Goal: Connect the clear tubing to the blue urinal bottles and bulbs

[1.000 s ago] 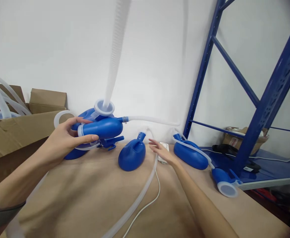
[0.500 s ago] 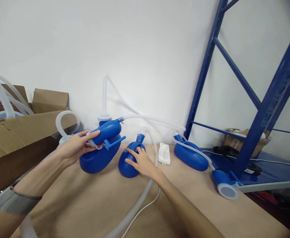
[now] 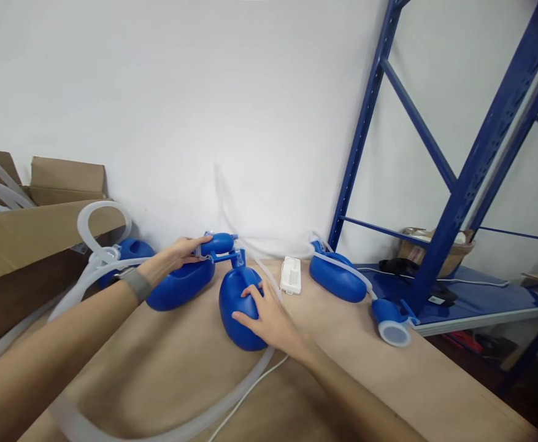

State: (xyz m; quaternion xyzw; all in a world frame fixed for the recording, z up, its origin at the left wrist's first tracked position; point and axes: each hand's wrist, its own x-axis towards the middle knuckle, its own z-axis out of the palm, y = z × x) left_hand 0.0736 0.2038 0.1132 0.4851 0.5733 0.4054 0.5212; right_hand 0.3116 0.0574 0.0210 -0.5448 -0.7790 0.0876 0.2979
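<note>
So the left hand [image 3: 183,250] has its fingers clamped on a small blue cup [image 3: 219,244], held up just above the table [image 3: 333,362]. The right hand [image 3: 271,319] has thumb and fingers spread apart on a blue bottle [image 3: 236,301] in the middle of the table; can't tell if they're really gripping. Another bottle [image 3: 181,288] sits just left of it. Right of that pair there's a white power strip [image 3: 291,277], then a third bottle [image 3: 335,279] near the blue rack [image 3: 443,242]. Cardboard box [image 3: 34,239] is far left.
</note>
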